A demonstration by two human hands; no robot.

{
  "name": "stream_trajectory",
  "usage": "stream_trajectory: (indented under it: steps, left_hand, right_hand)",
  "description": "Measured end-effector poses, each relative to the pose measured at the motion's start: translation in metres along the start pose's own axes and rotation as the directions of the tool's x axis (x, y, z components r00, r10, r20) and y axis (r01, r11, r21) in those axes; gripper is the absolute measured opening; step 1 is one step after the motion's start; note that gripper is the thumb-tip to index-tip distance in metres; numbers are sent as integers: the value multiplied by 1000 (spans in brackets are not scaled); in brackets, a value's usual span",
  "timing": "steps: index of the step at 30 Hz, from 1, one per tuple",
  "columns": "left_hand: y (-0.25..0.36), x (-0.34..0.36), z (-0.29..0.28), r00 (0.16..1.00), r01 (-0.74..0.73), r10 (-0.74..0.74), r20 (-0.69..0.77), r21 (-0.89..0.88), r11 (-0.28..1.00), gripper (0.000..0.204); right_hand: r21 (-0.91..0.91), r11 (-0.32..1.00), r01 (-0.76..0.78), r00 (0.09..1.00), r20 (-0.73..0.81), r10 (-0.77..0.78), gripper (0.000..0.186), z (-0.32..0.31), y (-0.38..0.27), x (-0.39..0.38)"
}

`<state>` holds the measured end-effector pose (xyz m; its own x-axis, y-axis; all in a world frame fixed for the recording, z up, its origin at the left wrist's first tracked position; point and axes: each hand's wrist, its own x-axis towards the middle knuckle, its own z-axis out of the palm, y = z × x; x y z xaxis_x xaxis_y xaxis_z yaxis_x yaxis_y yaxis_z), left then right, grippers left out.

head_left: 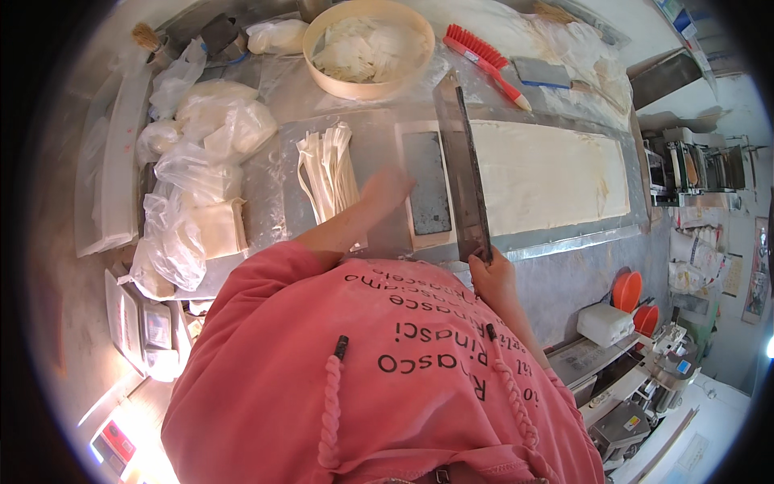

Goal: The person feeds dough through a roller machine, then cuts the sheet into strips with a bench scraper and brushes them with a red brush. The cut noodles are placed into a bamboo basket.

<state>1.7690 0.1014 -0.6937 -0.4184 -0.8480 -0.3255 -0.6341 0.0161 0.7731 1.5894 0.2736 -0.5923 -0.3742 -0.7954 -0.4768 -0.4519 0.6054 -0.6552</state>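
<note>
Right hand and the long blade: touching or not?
Touching. The head view shows it: the right hand closes on the near end of the long blade, with no gap between them.

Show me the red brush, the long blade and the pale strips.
Red brush [490, 64]: head view, middle of its body.
Long blade [460, 165]: head view, its flat side.
Pale strips [328, 172]: head view, middle of the bundle.
</note>
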Motion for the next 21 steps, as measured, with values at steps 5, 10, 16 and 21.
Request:
stream_trajectory:
  steps: [5,10,16,21]
  left_hand:
    - [1,-19,-19,949,-260,287,-133,188,947,72]
    - [-11,-16,-23,892,-436,451,-2,257,863,107]
    - [-12,-14,-17,910,-402,413,28,301,865,111]
    - [-14,-9,-17,911,-403,412,35,293,867,112]
  right_hand:
    - [-92,996,16,1000,-17,-18,29,6,1,2]
    - [-103,994,39,999,-27,-42,30,9,2,3]
    - [-142,987,81,996,-33,-86,31,11,3,3]
    - [-156,981,116,992,-35,-123,31,12,-1,3]
